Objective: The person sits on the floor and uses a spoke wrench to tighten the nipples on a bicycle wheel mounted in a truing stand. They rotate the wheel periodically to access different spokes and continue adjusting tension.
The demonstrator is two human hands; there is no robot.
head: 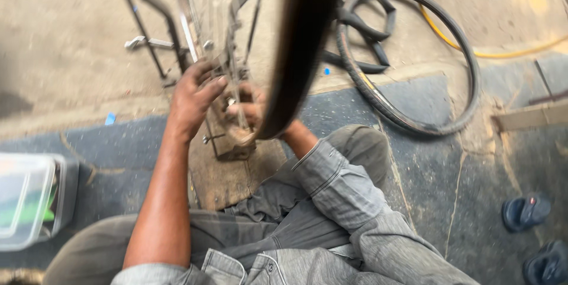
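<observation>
A bicycle wheel with a black tyre [299, 42] stands upright in front of me, held in a metal stand [228, 137]. My left hand [192, 98] grips the thin spokes and metal parts near the wheel's middle. My right hand [251, 107] is partly hidden behind the tyre and rests at the hub area, fingers curled around something small that I cannot make out. The picture is blurred around the hands.
A loose black tyre [414, 54] and a limp inner tube [367, 21] lie on the ground at the back right, with a yellow hose [449, 39] beyond. A clear plastic box [29, 202] sits at the left. Dark sandals [526, 211] lie at the right. My knees fill the foreground.
</observation>
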